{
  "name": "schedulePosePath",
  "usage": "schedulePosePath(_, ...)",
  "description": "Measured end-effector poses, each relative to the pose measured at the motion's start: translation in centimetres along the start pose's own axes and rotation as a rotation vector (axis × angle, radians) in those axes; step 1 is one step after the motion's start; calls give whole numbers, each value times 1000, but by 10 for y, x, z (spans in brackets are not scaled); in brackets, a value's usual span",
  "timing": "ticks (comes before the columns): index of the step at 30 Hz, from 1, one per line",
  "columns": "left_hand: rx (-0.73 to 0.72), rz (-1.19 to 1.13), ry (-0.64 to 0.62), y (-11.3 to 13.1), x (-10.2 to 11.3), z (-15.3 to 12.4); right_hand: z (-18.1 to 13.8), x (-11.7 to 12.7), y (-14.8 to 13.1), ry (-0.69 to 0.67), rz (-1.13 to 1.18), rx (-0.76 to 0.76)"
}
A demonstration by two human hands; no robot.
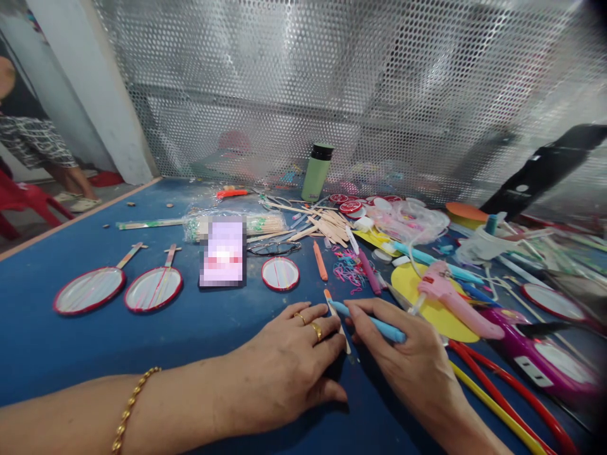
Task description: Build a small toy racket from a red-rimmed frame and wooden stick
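Blue marker (pixel 386 329) gripped in the right hand (pixel 403 344), its tip at the wooden stick (pixel 334 309)!
The right hand's fingers are clamped round the barrel, while the left hand (pixel 294 344), fingers loosely apart, lies palm down just left of that grip, fingertips on the stick. Orange colours the stick's far end; beyond the grip lies an orange marker (pixel 320 260), and to its right a pink glue gun (pixel 455 303) over a yellow disc (pixel 403 282).

One camera, worn on my head, faces forward and down over the blue table (pixel 95 341). It views my left hand (pixel 294 354) and right hand (pixel 412 351) at close range in the lower foreground; the perforated metal screen (pixel 265 76) bounds the upper background.
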State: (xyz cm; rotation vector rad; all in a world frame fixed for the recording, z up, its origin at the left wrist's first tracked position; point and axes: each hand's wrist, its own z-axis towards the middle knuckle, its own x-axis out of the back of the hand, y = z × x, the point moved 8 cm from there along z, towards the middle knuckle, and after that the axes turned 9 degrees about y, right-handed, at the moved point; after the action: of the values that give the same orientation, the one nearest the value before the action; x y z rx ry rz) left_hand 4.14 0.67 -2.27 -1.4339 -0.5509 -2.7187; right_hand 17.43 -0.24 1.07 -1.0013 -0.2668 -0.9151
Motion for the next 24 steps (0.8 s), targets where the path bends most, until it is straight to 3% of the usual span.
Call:
schedulePosePath(18,14,-10,-15,0,-1,-1,0,5,1,48,-34,-26)
schedulePosePath(24,6,-5,-10,0,1,0,0,0,-5,14,-10,40)
